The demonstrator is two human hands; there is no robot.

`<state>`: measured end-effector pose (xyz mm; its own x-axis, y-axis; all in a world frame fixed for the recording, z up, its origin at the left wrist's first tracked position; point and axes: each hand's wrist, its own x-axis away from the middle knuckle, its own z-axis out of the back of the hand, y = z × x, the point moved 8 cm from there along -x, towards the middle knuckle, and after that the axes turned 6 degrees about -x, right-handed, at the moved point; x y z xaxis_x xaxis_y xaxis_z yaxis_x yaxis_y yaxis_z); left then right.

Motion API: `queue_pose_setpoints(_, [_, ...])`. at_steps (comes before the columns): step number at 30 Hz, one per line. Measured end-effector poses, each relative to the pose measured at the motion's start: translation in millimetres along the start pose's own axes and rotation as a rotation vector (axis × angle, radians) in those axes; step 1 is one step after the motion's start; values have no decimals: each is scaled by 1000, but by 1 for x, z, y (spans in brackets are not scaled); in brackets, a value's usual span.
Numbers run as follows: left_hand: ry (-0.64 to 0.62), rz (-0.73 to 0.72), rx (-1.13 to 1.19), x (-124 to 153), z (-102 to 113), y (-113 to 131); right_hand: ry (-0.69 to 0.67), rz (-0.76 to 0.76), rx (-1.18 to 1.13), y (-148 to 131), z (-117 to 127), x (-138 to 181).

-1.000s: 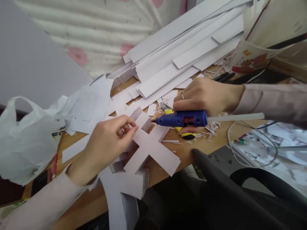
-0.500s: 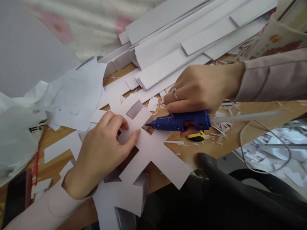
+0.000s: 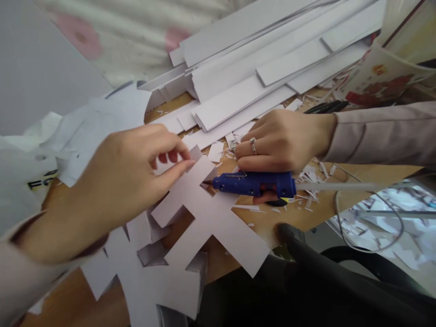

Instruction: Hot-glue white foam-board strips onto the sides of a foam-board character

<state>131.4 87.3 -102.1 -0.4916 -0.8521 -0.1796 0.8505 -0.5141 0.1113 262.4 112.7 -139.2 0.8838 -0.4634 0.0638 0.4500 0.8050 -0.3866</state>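
My left hand point(image 3: 122, 181) is raised over the wooden table point(image 3: 306, 218), its thumb and fingers pinched on the upper arm of a white cut-out foam-board shape point(image 3: 211, 218) with crossing arms. My right hand point(image 3: 282, 138), a ring on one finger, is wrapped round a blue glue gun point(image 3: 254, 183). The gun lies level with its nozzle at the edge of the shape's upper arm. A clear glue stick point(image 3: 337, 186) sticks out of the gun's back end.
A stack of long white board strips point(image 3: 265, 68) lies at the back. Loose white sheets point(image 3: 102, 122) and a white plastic bag point(image 3: 20, 181) lie left. Paper scraps litter the table around the gun. A cable point(image 3: 371, 227) loops right. A dark chair point(image 3: 340, 281) stands at the front edge.
My left hand has lifted and come closer to the camera, still pinching the shape's arm. The glue gun's nozzle has slid slightly left along the shape. The view shifted a little.
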Motion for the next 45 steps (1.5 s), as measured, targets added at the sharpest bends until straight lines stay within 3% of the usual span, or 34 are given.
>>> queue_pose_setpoints(3, [68,130,183,-13,-14,-6,30,-8,-79,2,-2,1])
queue_pose_setpoints(7, [-59,219,266,-26,-40,-5,36,17,-100,1,-3,2])
queue_pose_setpoints(14, [-421,203,-31,-46,-46,-6,59,-1,-161,2,0,2])
queue_pose_setpoints(20, [-546,140,-235,-53,-58,0,108,-115,-251,12,2,4])
queue_pose_setpoints(29, [-880,191,-342,-62,-72,5,30,-1,-78,2,-5,4])
queue_pose_setpoints(31, [-917,192,-371,-62,-72,6,-2,82,37,-1,-9,5])
queue_pose_setpoints(36, [-971,156,-412,-59,-70,9,72,496,427,-18,-16,18])
queue_pose_setpoints(42, [-981,171,-408,-59,-75,2,199,615,548,-25,-11,21])
queue_pose_setpoints(45, [-948,193,-372,-60,-76,0,186,609,561,-27,-11,17])
